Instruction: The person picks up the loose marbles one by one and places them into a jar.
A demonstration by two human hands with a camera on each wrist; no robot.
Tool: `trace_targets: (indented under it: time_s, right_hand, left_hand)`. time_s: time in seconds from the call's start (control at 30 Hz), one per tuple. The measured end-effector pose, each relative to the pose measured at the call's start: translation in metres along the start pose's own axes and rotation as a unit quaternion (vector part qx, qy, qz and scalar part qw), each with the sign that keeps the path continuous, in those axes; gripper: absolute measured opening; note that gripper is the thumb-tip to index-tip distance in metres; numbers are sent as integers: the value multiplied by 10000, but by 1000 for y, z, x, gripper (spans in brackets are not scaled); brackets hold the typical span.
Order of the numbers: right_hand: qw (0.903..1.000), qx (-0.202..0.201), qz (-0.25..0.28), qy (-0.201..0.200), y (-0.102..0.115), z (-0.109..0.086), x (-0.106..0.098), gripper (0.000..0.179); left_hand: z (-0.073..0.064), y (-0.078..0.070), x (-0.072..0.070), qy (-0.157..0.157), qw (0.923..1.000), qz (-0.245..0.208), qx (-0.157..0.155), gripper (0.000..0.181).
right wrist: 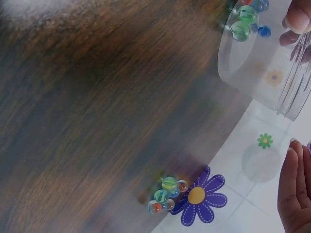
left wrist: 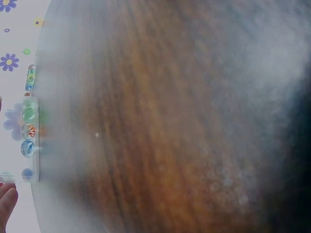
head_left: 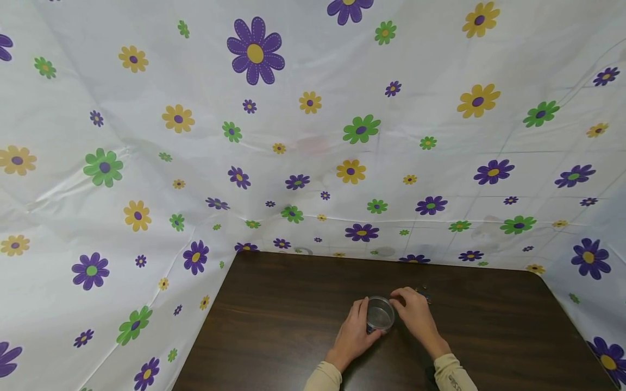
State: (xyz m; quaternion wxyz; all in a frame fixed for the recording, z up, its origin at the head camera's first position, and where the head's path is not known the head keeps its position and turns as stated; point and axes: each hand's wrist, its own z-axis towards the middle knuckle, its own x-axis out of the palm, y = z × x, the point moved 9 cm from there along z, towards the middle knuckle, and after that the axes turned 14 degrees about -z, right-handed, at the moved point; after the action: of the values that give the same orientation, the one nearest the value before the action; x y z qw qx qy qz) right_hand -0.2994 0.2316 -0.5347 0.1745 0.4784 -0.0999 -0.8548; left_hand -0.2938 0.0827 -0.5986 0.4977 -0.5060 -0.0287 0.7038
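My left hand (head_left: 353, 334) grips the side of a clear open-topped jar (head_left: 393, 316) on the dark table. Several glass marbles (right wrist: 240, 31), green and blue among them, lie at the jar's bottom. Close to the right side of the jar's rim is my right hand (head_left: 414, 315), thumb and fingertips brought together. At its fingertips, a sliver of what looks like a marble (right wrist: 309, 145) shows at the frame's edge in the right wrist view; most of it is cut off. Beyond that hand, a small cluster of marbles (right wrist: 169, 183) lies on the table.
The brown wood-grain table (head_left: 274, 320) has its far edge against a white flowered sheet (head_left: 313, 141). More sheet hangs along the left and right sides. The left wrist view is mostly blurred tabletop.
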Motion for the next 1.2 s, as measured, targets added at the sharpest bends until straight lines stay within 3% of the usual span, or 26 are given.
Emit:
trace_targets:
  time_s: [0.47, 0.9, 1.1, 1.2]
  right_hand:
    - [9991, 329, -157, 194, -17, -3, 1, 16]
    - [9978, 507, -397, 174, -47, -10, -4, 13]
    - [9946, 838, -480, 389, -67, -17, -3, 27]
    - [9942, 850, -585, 302, -73, -19, -4, 34]
  left_hand:
    - [0, 2, 2, 18, 10000, -44, -65, 86]
    - [0, 3, 2, -26, 10000, 0, -64, 87]
    - [0, 3, 2, -20, 10000, 21, -81, 86]
    - [-1, 3, 2, -23, 10000, 18, -84, 87]
